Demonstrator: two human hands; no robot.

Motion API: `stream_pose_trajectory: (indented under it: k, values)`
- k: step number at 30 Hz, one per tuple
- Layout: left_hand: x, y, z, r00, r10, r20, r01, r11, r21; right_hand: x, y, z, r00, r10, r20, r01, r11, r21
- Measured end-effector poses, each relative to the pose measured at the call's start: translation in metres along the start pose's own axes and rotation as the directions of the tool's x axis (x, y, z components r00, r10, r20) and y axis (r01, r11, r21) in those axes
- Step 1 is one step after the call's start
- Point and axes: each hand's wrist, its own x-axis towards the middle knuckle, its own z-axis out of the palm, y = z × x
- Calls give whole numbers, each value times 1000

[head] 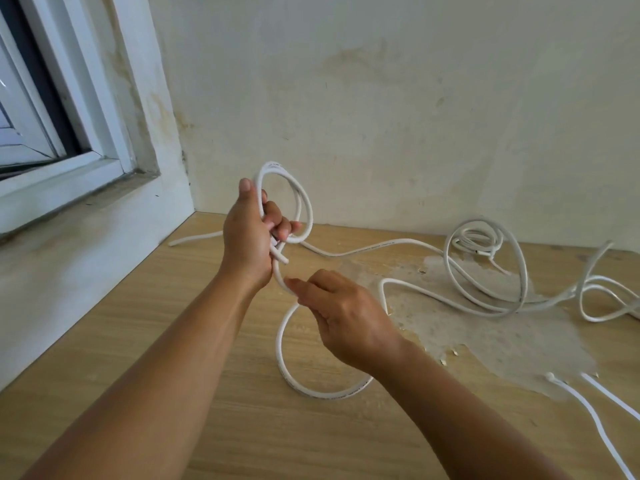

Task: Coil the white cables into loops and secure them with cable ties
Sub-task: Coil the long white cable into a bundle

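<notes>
White cable (287, 199) looped in gripping left hand (247, 237), right hand (341, 315) pinching its slack below

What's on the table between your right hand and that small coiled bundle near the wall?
Head view: between the right hand and the small coiled bundle, loose white cable snakes across a patch of peeled surface.

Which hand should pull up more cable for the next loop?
Probably the right hand: it already pinches the white cable just below the coil. The left hand is busy gripping that coil.
</notes>
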Motion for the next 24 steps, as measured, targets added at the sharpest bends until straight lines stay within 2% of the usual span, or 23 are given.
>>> stream_pose_trajectory:
  k: [3, 5, 8, 10, 12, 15, 18, 21, 24]
  values:
    - [-4, -13, -6, 994, 14, 113, -33, 984, 173, 12, 4, -13, 996, -85, 0, 85, 996, 13]
    - [-8, -19, -9, 986, 16, 163, -58, 964, 259, 18, 6, -20, 995, -87, -41, 90, 994, 68]
    - [-15, -18, -12, 981, -15, 195, -57, 933, 355, 24, 5, -29, 991, 3, -130, 16, 989, 150]
    - [-19, -19, -16, 956, -65, 287, -54, 921, 387, 27, 7, -33, 982, 75, -173, -57, 993, 108]
    - [-21, -23, -20, 920, -111, 377, -15, 949, 316, 31, 13, -34, 966, 162, -201, -151, 986, 68]
    - [-22, -24, -20, 864, -175, 473, 91, 977, 195, 37, 25, -33, 929, 298, -217, -280, 953, 113]
    - [-23, -24, -18, 812, -182, 554, 82, 976, 199, 42, 32, -33, 895, 400, -198, -359, 909, 211]
    - [-22, -19, -19, 847, -158, 508, 58, 977, 207, 40, 40, -33, 908, 396, -137, -356, 901, 246]
    - [-16, -7, -25, 873, -167, 458, 151, 986, 71, 27, 52, -36, 885, 463, -47, -449, 876, 173]
